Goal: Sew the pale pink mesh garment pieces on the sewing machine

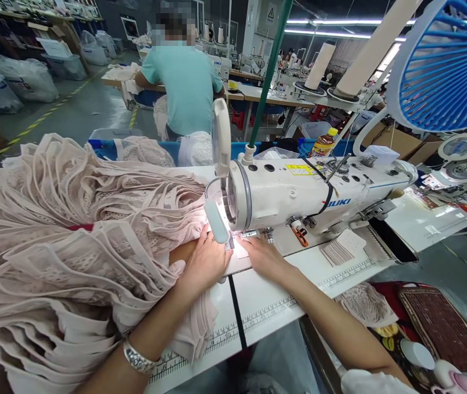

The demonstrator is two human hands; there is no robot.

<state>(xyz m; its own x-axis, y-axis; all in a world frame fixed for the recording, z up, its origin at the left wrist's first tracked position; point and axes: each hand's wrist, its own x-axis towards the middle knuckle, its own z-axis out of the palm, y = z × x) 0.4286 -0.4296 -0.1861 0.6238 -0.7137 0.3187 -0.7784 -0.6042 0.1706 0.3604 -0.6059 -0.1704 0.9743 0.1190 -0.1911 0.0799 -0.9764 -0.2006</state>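
Observation:
Under the lit needle area of the white sewing machine (278,189), both my hands rest close together on pale pink fabric. My left hand (209,257) lies flat left of the needle, fingers spread on the fabric. On the right, my right hand (261,256) has its fingers extended toward the presser foot, over a small pale piece. The exact stitching point is partly hidden by the machine's lamp and my fingers. A large heap of pale pink lace garments (65,219) fills the table's left side, reaching my left wrist.
A stack of small pale pieces (342,249) lies right of my right hand. Rulers run along the table's front edge (274,312). A blue fan (450,63) hangs at upper right. A yellow-capped bottle (324,143) stands behind the machine. A person in a teal shirt (188,87) sits ahead.

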